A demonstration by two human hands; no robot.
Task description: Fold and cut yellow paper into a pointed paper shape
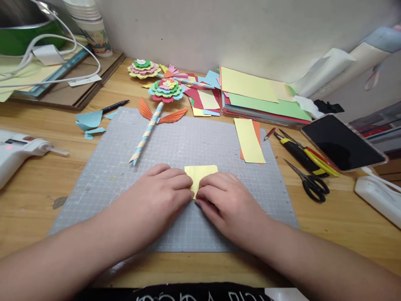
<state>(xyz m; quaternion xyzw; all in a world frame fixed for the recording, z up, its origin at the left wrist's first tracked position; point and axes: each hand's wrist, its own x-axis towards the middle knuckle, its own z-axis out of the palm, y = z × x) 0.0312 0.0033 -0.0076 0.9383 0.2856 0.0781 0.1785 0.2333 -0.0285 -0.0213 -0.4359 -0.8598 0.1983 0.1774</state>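
Note:
A small piece of yellow paper (pixel 202 170) lies on the grey cutting mat (pixel 200 138), with crease lines near its left side. My left hand (pixel 164 186) grips its left edge, thumb and fingers closed together. On the other side, my right hand (pixel 227 194) has its fingers curled over the paper's right part, hiding it. Beyond my left hand lies a layered paper flower (pixel 166 88) on a striped blue and cream stem (pixel 146 136), with orange pleated leaves (pixel 171 116). A yellow paper strip (pixel 250 140) rests over an orange one to the right.
Black scissors (pixel 310 182), a yellow-black cutter (pixel 297 154) and a phone (pixel 344 142) lie at right. A white glue gun (pixel 21 150) and blue paper scraps (pixel 89 120) are at left. Coloured paper sheets (pixel 250 85) and a second paper flower (pixel 143 69) lie near the wall.

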